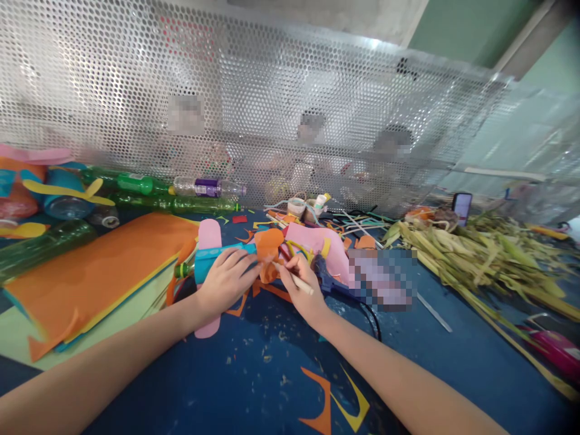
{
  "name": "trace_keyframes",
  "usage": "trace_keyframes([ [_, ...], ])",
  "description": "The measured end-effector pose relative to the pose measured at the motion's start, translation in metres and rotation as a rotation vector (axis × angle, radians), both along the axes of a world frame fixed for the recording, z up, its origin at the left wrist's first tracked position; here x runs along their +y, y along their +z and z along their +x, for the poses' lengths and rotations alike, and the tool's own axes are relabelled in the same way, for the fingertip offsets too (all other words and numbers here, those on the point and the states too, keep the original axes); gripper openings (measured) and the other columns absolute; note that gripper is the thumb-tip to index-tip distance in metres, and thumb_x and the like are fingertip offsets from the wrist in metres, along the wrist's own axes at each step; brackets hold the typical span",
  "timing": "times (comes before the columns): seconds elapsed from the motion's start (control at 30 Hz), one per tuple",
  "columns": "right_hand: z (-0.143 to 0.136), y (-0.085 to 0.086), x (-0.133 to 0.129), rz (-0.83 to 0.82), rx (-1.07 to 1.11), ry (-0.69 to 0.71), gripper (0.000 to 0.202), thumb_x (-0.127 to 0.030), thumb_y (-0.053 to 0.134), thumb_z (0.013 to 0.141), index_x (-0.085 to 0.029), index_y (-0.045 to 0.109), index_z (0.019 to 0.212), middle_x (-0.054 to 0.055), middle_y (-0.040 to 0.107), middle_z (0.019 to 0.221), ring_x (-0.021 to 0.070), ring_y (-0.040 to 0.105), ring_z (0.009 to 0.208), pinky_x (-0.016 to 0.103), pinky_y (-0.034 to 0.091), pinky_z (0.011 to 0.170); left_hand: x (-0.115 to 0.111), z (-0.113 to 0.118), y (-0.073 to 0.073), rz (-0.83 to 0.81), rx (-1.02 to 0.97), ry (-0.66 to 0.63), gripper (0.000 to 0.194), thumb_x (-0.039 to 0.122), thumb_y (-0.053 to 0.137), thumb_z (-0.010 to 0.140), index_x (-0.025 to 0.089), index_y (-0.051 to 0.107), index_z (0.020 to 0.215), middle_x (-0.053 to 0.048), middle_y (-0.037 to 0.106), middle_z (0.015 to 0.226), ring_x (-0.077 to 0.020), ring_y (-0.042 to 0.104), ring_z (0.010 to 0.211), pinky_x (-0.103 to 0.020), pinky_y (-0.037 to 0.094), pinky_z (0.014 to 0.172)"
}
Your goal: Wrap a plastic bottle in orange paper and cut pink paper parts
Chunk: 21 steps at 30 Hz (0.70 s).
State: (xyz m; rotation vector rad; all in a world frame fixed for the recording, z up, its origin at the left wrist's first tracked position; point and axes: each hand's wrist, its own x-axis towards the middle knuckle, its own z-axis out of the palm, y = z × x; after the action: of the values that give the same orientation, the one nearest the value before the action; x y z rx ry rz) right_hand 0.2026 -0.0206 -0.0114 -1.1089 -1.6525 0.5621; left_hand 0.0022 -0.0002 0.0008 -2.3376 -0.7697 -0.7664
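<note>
A plastic bottle wrapped in blue foam sheet (205,266) lies on its side, its green cap pointing left. A long pink strip (209,234) with rounded ends runs crosswise under it. My left hand (232,275) is closed over the bottle, fingertips reaching the orange foam piece (269,241) at its right end. My right hand (302,281) pinches a cream-coloured pen-like stick (301,284), its tip at the orange piece. Whether the tip touches is too small to tell. Beside my right hand are a pink foam sheet (324,244) and a dark blue glue gun-like tool (333,283).
Orange foam sheets (113,266) lie at left, with green bottles (149,202) behind. Foam offcuts (319,399) lie in front. Dry husks (489,260) and a phone (462,208) are at right. People sit behind a perforated sheet (254,90). A black cable (377,320) curves nearby.
</note>
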Motion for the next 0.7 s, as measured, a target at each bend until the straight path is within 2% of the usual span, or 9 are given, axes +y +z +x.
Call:
trace_keyframes([
  [0.7, -0.0005, 0.001, -0.0006, 0.002, -0.012, -0.016, 0.019, -0.032, 0.049, 0.087, -0.022, 0.039, 0.076, -0.004, 0.043, 0.065, 0.0116, 0.044, 0.059, 0.025, 0.036, 0.058, 0.0003, 0.0008, 0.0008, 0.012, 0.004, 0.004, 0.021, 0.016, 0.054, 0.085, 0.019, 0.063, 0.103, -0.006, 0.065, 0.102, -0.0234, 0.054, 0.095, -0.04, 0.043, 0.088],
])
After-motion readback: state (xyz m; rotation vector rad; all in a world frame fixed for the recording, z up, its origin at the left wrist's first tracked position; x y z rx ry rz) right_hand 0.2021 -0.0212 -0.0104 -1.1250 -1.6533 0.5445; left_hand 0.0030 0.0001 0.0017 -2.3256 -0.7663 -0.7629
